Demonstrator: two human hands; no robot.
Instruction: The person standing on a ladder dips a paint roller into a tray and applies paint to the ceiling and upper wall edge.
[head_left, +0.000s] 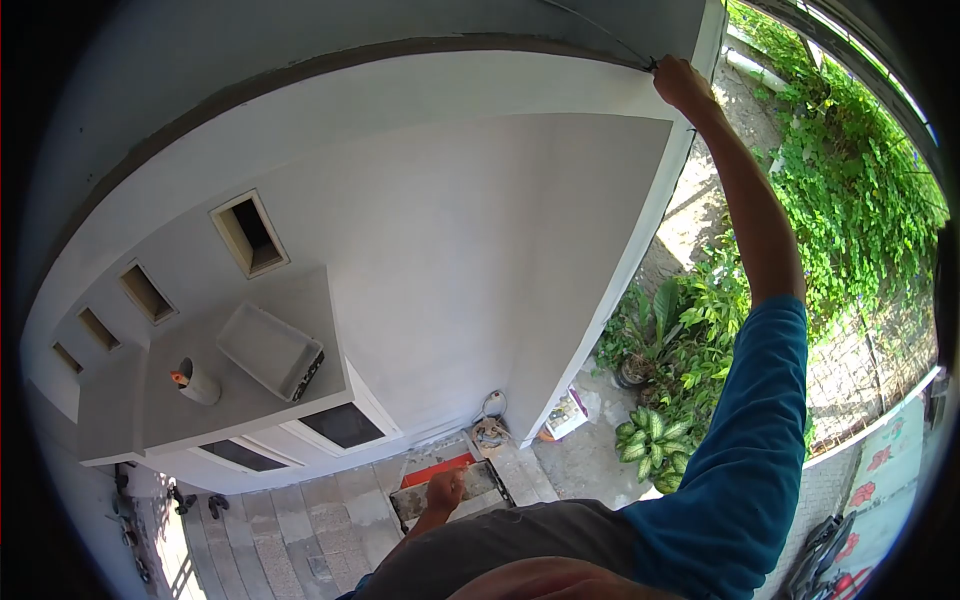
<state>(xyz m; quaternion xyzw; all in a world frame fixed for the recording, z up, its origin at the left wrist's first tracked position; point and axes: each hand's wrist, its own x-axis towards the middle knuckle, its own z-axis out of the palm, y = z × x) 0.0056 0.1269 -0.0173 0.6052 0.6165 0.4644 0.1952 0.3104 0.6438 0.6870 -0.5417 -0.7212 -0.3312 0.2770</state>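
Observation:
My right hand (683, 85) is raised high to the top corner of the white wall, its fingers closed around a small dark end. A thin cable (598, 30) runs across the grey ceiling to that spot. The fingers hide most of what they grip. Lower down, my left hand (447, 490) is curled closed in front of my body. Anything inside it cannot be made out. Beneath that hand, further down, are a grey-stained tray (480, 483) and a red-orange object (437, 470).
A ledge at left carries a white plastic bin (265, 345) and a white cylinder (200, 385) with an orange-tipped item. Square openings (248, 233) pierce the wall. A coiled cord (490, 430) lies low by the wall. Potted plants (655, 440) and greenery stand at right.

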